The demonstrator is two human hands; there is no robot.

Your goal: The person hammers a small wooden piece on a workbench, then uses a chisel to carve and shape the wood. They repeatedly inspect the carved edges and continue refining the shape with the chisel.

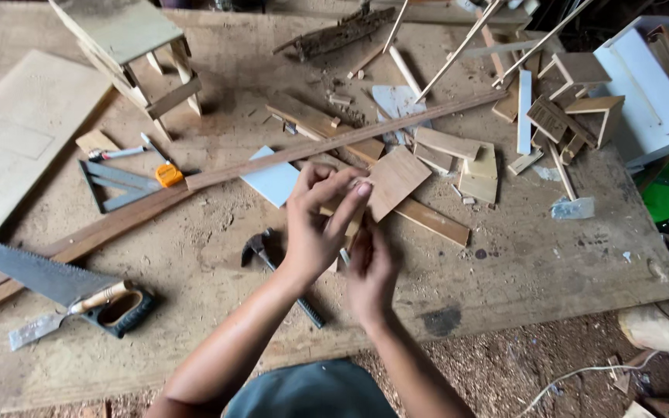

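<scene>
Both hands work at centre frame over a worn plywood workbench (505,263). Left hand (315,224) is raised, fingers curled and pressed onto a small flat square of light brown wood (396,179), thumb and forefinger pinching its near edge. Right hand (369,271) sits just below, at 6 o'clock of the left, fingers bunched together at the piece's lower edge, touching a thin wood strip (352,228) there; whether it pinches a nail or only the strip, cannot tell.

Step in hand, by my judgement: lining up or fitting the small square against the strip, held up off the bench. Next move likely calls for a steady left pinch while the right sets the joint; the hammer is close for that.

Around them:
- Black-handled claw hammer (272,267), at 9 o'clock of the right hand, lying on the bench.
- Long reddish wooden batten (272,159), running diagonally from 8 o'clock to 1 o'clock behind the hands.
- Pale blue square tile-like panel (272,182), at 10 o'clock, just beside the left hand.
- Handsaw with dark grip (48,279) and a chisel (63,316), well apart at 8 o'clock.
- Grey metal set square (114,184) and an orange tape measure (169,176), at 10 o'clock.
- Small wooden stool frame (137,54), at 11 o'clock.
- Heap of offcut blocks (567,116), at 2 o'clock.
</scene>
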